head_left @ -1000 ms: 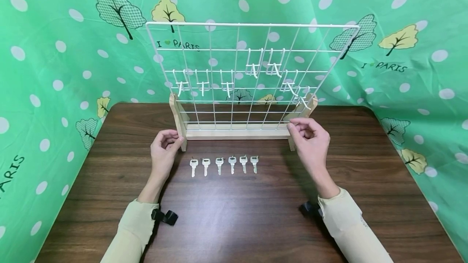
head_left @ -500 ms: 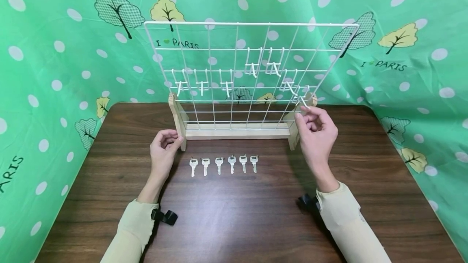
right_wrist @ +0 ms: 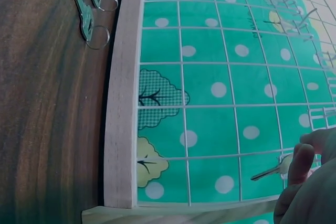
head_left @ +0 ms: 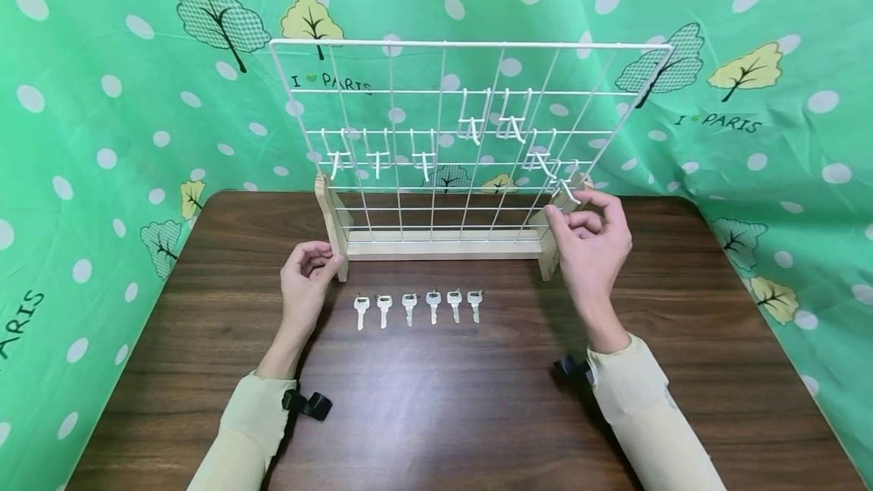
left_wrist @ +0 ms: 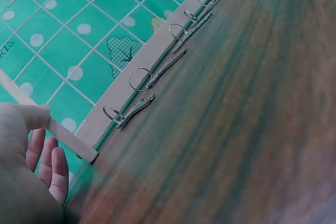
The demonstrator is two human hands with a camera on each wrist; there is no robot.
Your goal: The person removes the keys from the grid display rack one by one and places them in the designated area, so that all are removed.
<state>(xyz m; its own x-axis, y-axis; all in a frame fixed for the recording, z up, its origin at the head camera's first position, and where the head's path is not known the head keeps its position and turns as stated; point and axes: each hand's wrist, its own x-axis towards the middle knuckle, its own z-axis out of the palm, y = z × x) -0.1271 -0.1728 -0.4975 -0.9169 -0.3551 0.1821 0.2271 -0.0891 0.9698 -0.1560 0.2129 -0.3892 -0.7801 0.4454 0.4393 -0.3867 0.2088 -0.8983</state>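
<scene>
A white wire grid rack [head_left: 436, 132] stands upright in wooden legs on the table. My left hand [head_left: 308, 279] holds its left wooden leg [head_left: 332, 229], the thumb lying over the wood in the left wrist view. My right hand [head_left: 595, 245] is at the lowest white hook [head_left: 564, 186] on the right, fingertips right by the hook's end. A key [right_wrist: 266, 172] shows at its fingers in the right wrist view, shaft pointing down the grid and head partly hidden behind the thumb. Several silver keys with rings, such as the leftmost key [head_left: 361, 311], lie in a row before the rack.
More white hooks hang on the grid, among them an upper hook [head_left: 511, 123] and a left hook [head_left: 337, 157]. A wooden crossbar [head_left: 443, 250] joins the legs. The brown table [head_left: 423, 415] backs onto a green patterned cloth [head_left: 102, 135].
My right hand has moved up and to the right, from the grid's lower right corner to the lowest hook. Its thumb and forefinger have since spread a little. The left hand stays put.
</scene>
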